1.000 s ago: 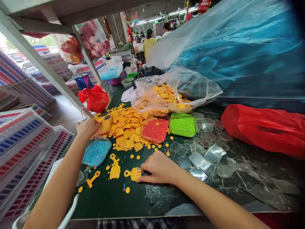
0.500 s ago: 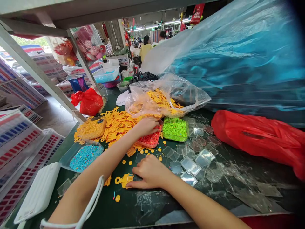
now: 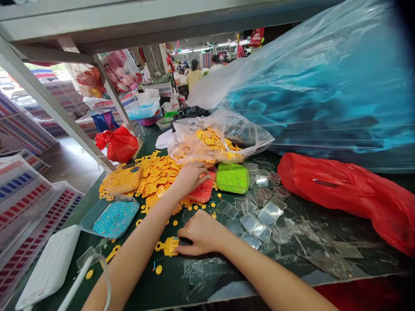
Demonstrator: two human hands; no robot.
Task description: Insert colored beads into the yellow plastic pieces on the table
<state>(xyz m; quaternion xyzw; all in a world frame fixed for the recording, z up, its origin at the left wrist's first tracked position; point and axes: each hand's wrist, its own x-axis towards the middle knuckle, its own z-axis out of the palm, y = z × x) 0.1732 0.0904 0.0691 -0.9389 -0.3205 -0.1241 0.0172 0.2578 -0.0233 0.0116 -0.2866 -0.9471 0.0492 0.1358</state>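
My right hand (image 3: 202,233) is curled low over the table, thumb and forefinger at the edge of a flat yellow plastic piece (image 3: 170,246) with a ring at one end and small blue marks. Farther off, my left hand (image 3: 191,178) hangs over the tray of red beads (image 3: 205,186), fingers bent together; whatever they pinch is hidden. Right of that tray sits a tray of green beads (image 3: 232,177). A heap of similar yellow pieces (image 3: 160,175) lies left of my left hand. Nearer the left edge are trays of yellow beads (image 3: 123,179) and blue beads (image 3: 115,217).
Clear flat plastic squares (image 3: 256,224) lie scattered right of my hands. Behind are an open bag of yellow pieces (image 3: 215,140) and a big blue-filled bag (image 3: 308,99). A red bag (image 3: 337,183) lies right. A white slab-like device (image 3: 48,268) and a white cable (image 3: 76,283) are left.
My left hand stays by the red beads and has shifted slightly. My right hand keeps to the yellow piece. The view has tilted a little, and the white cable hangs lower on my left arm.
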